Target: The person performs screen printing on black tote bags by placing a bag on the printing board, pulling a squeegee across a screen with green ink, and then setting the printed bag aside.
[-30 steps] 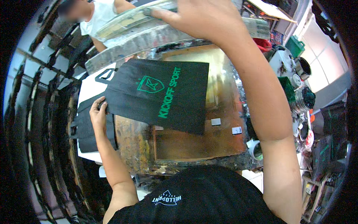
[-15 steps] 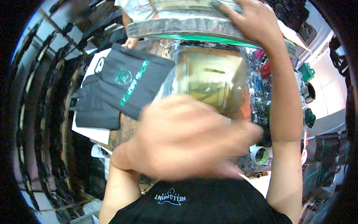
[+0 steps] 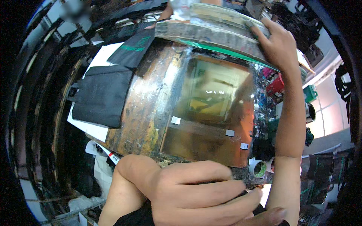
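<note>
My right hand (image 3: 279, 45) grips the upper edge of a worn, ink-stained screen printing frame (image 3: 211, 35), raised at the far side with a green strip showing along its lower face. My left hand (image 3: 200, 192) is in front of my body, back upward, its loosely bent fingers pointing right and nothing visible in them. Beyond it lies a shiny brown printing board (image 3: 200, 145) with a paler rectangle and several small white tabs. To the left, a black cloth bag (image 3: 100, 96) rests on white paper. Another black cloth piece with green print (image 3: 134, 49) is lifted beside it.
Another person's arm (image 3: 164, 14) reaches in at the far side, by the lifted cloth. Tape rolls (image 3: 257, 168) stand near the board's right corner. Red (image 3: 274, 86) and green containers (image 3: 310, 93) stand along the right. Dark, stained racks (image 3: 56, 113) line the left.
The printed black cloth has been pulled up and away toward the far side, uncovering the wooden table. My left hand has come down toward my body. My right hand still holds the frame.
</note>
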Tool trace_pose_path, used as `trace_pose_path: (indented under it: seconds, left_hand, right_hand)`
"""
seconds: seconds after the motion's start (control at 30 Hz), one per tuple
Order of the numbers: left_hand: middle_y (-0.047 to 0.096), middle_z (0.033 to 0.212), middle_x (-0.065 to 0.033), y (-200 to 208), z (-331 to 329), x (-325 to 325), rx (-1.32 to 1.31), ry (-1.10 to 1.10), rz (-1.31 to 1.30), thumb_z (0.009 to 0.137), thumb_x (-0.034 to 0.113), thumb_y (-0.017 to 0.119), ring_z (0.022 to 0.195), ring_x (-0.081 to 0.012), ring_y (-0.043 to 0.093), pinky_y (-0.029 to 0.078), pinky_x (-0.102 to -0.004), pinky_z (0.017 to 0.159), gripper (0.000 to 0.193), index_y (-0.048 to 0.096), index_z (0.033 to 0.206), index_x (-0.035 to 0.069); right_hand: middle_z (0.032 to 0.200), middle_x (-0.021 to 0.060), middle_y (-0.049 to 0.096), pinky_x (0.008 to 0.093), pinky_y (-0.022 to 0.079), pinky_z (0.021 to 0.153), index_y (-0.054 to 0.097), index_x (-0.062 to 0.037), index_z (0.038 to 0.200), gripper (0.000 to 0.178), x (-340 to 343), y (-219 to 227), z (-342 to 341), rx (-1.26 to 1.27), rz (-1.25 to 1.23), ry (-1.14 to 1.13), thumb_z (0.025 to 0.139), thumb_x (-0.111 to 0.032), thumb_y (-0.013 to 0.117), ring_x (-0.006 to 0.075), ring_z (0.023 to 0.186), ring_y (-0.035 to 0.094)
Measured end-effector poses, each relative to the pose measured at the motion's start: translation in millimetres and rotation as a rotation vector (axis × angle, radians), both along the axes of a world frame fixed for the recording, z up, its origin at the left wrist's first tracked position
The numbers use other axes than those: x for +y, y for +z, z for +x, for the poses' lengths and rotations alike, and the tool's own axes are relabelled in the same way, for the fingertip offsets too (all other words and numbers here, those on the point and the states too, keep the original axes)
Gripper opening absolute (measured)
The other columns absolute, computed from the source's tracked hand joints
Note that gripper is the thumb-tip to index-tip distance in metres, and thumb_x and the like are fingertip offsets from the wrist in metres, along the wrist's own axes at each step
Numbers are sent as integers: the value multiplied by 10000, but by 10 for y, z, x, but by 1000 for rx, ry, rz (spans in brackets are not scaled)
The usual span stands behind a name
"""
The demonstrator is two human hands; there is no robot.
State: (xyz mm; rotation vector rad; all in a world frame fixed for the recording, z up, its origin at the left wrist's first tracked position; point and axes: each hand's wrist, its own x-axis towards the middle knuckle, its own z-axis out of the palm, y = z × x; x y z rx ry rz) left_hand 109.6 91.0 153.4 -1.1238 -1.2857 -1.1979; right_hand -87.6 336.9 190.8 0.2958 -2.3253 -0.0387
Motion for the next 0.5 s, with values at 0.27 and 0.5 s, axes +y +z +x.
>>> trace_pose_path:
  seconds: [0.27, 0.5]
  left_hand:
    - [754, 991, -81, -570, -297, -953, -188, -46, -550, 830, 179, 780, 755, -233, 690, 532, -353, 641, 217, 774, 1025, 84]
    - [654, 1412, -137, -1885, -1392, -2855, -966, 1014, -1005, 944, 289, 754, 1394, -379, 538, 424, -498, 1159, 463, 691, 1353, 81]
  right_hand:
    - [1050, 270, 705, 501, 510, 904, 699, -79, 1182, 496, 20, 20, -37, -1, -51, 11, 1007, -521, 560, 464, 1020, 673]
    - [1116, 248, 732, 516, 527, 936, 723, -75, 1205, 564, 43, 47, -56, -30, -39, -22, 988, -573, 571, 451, 1050, 691]
